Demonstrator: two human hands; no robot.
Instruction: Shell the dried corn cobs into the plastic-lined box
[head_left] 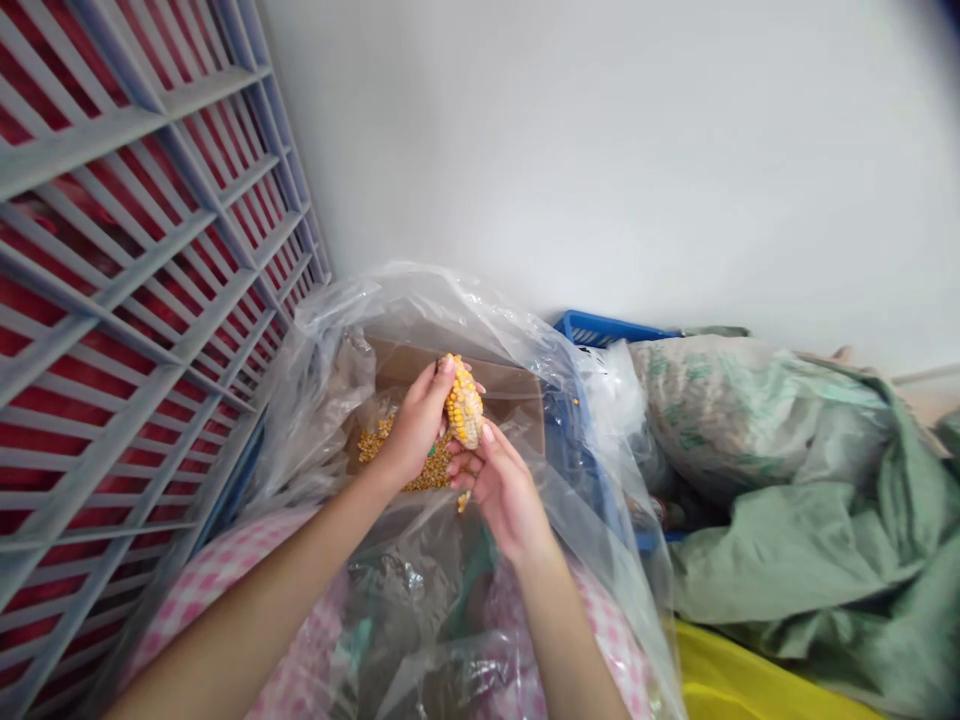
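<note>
Yellow corn cob, clasped in left hand, against half-curled right hand (hold unclear); kernels toward seven o'clock.

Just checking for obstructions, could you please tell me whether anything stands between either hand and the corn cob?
Nothing visible does: the left hand and right hand both touch the corn cob directly, while the clear plastic bag spreads around them.
</note>
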